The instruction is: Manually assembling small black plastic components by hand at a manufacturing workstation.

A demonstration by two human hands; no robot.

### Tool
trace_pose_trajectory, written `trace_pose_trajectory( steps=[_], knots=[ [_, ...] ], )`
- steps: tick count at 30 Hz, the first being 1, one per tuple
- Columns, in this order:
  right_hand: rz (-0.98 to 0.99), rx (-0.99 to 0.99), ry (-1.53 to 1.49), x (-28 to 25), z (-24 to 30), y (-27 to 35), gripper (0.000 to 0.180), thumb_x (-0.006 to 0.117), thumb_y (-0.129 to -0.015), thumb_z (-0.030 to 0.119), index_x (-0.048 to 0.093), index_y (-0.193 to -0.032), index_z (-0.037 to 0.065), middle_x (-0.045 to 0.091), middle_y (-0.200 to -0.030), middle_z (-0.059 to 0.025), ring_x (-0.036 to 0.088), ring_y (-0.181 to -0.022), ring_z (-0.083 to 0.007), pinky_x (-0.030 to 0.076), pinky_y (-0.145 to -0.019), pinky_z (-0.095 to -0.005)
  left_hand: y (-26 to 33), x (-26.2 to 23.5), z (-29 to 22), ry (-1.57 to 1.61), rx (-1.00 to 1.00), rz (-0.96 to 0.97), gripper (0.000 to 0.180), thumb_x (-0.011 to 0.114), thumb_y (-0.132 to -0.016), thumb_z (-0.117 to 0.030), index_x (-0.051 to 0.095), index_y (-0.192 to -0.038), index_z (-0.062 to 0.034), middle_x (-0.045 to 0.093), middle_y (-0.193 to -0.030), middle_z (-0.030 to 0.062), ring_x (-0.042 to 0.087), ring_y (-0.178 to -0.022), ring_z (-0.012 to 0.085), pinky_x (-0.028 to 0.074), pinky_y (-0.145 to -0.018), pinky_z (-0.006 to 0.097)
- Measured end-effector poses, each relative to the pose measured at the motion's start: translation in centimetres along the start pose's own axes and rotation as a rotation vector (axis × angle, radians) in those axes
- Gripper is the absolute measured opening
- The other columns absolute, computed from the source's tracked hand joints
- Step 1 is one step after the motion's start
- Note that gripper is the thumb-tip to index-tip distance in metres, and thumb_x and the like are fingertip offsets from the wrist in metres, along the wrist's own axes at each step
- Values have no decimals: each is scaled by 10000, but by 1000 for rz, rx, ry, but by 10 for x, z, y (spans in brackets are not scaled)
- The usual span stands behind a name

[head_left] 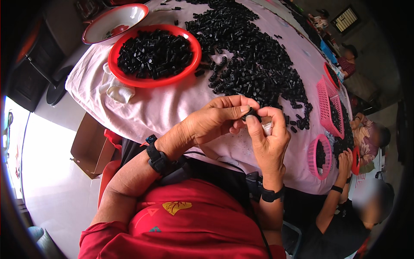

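"So, what sits in your grip at the draped desk (159,110)?"

"A small black piece (251,114), short and stubby, pinched between the thumb and forefinger of your left hand (205,123) and those of your right hand (272,138), in front of your chest. Something whitish (268,128) shows against your right palm, too hidden to identify."

"And which surfaces surround you?"

"Soft pink cloth (88,80), creased toward the left corner, covers your desk. Across it sprawls a heap (258,64) of dark, stubby pieces, some with flat round ends catching the light. More fill the smooth, glossy red basin (151,83) to your left, beside a wide white bowl (101,30) with a red rim."

"What crowds your reach?"

"The heap's near edge, just beyond your fingers, and a crumpled white rag (120,92) by the basin. Off to your right stand a round pink basket (310,159) with slatted sides and a rectangular lattice basket (324,103); a co-worker's hands (344,162) are near them. An open cardboard box (90,144) sits below the desk, at left."
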State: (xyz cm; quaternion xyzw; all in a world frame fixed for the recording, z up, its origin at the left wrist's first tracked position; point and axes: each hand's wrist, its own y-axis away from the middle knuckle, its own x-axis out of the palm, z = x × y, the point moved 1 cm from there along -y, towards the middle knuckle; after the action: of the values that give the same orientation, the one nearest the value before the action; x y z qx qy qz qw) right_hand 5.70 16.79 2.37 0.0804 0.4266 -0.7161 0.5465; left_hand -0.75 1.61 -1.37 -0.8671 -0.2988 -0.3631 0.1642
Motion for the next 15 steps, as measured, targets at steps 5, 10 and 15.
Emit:
trace_pose_trajectory(
  steps=[5,10,15],
  knots=[
    [96,-13,-284,2,1,-2,209,614,-903,69,580,-1102,18,697,-791,-68,627,-644,-81,483,-572,-231,0,-2,-2,36,-35,14,304,595,-948,-218,529,-1194,-52,557,-838,-12,503,-705,64,390,-595,220],
    [52,-5,-348,6,-7,0,185,619,-906,71,584,-1081,20,703,-819,-73,631,-670,-70,484,-579,-226,-3,-6,2,110,-8,9,269,582,-958,-229,555,-1159,-52,571,-860,-4,519,-708,74,407,-595,220],
    [-103,43,-285,7,-7,-2,112,670,-889,104,621,-951,25,651,-713,-25,596,-635,-61,462,-553,-222,-2,1,-2,-22,90,-42,253,561,-969,-231,574,-1144,-49,602,-919,4,555,-764,81,447,-666,218]
  ],
)
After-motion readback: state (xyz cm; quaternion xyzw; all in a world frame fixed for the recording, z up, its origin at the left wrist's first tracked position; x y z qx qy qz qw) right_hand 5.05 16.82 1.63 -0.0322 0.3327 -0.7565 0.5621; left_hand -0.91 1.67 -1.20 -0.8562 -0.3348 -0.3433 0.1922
